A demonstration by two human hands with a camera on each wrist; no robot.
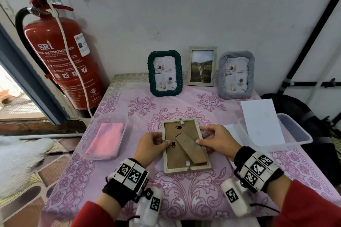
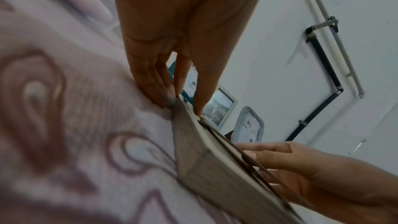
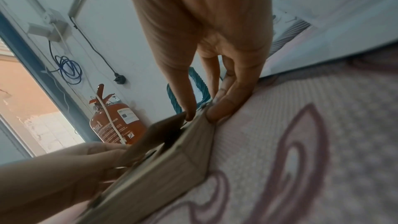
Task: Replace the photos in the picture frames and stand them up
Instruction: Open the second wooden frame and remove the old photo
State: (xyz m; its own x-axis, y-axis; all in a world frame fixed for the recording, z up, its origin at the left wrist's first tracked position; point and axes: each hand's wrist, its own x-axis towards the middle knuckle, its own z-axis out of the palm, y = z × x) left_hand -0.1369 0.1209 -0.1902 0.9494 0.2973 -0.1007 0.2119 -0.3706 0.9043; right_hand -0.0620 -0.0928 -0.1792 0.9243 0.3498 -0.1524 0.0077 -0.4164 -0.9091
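A pale wooden picture frame [image 1: 186,168] lies face down in the middle of the table, its brown backing board and folded stand leg [image 1: 191,151] facing up. My left hand [image 1: 156,143] pinches the frame's left edge, thumb on the backing beside a black clip [image 1: 173,144]. My right hand [image 1: 208,137] pinches the right edge, thumb on the stand leg. The wrist views show the same hold: left hand [image 2: 172,91] and right hand [image 3: 206,108] at the frame's sides [image 2: 206,168] [image 3: 163,176]. Three frames stand at the back: dark green [image 1: 164,73], pale wood with a cat photo [image 1: 202,66], grey [image 1: 236,74].
A clear tub with a pink cloth [image 1: 105,141] sits at the left. A clear container [image 1: 295,131] with a white sheet [image 1: 262,121] leaning on it sits at the right. A red fire extinguisher [image 1: 62,61] hangs beyond the table's left corner. A black bag [image 1: 295,105] lies off the right edge.
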